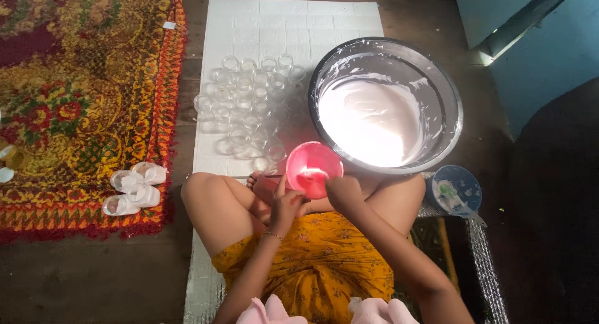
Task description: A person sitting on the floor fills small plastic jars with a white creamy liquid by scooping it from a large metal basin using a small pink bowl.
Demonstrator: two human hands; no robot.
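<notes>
We see the left hand and the right hand both curled closed around the pink bowl, beside the big metal basin.

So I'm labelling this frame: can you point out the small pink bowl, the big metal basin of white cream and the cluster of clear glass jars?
Small pink bowl [314, 168], head view, inner wall.
Big metal basin [450, 90], head view, right rim.
Clear glass jars [249, 106], head view, cluster's middle.

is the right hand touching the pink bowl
Touching: the head view shows the right hand gripping the pink bowl at its near rim, no gap visible.
</notes>
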